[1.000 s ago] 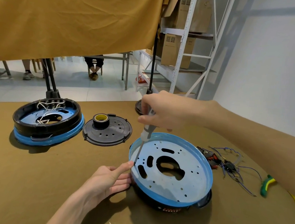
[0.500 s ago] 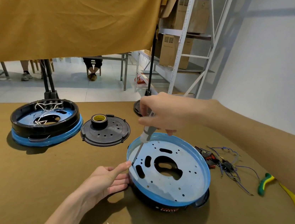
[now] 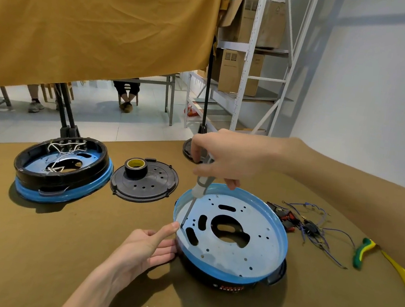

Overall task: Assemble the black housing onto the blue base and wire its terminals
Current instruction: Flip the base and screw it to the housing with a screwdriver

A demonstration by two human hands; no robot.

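Sitting well out to the left of the left hand [image 3: 145,248]: a finished round unit, black plastic ring on a blue base with white wires [image 3: 63,169], and just right of it a flat black perforated cover disc [image 3: 144,184] carrying a roll of black tape with a yellow core [image 3: 135,166]. Resting with straight, relaxed fingers against the near-left rim of the round blue metal base [image 3: 231,236], thumb tip almost touching the tool tip; gripping nothing. Lying upside down under that plate, the black housing [image 3: 231,283], showing only along the near edge. Pinching the grey-and-white-handled screwdriver [image 3: 197,196] from above, the right hand [image 3: 226,160], shaft slanting down to a hole near the left rim; screw itself too small to make out. Risking, probably, a slip of the tip toward the left thumb, or the plate shifting on the housing if the bracing hand eases off. Lying to the right of the right hand, a tangle of blue wires with red and black connectors [image 3: 309,226], then green-and-yellow-handled pliers [image 3: 386,265] close to the brown table [image 3: 30,259] edge, leaving open room mainly near and left.
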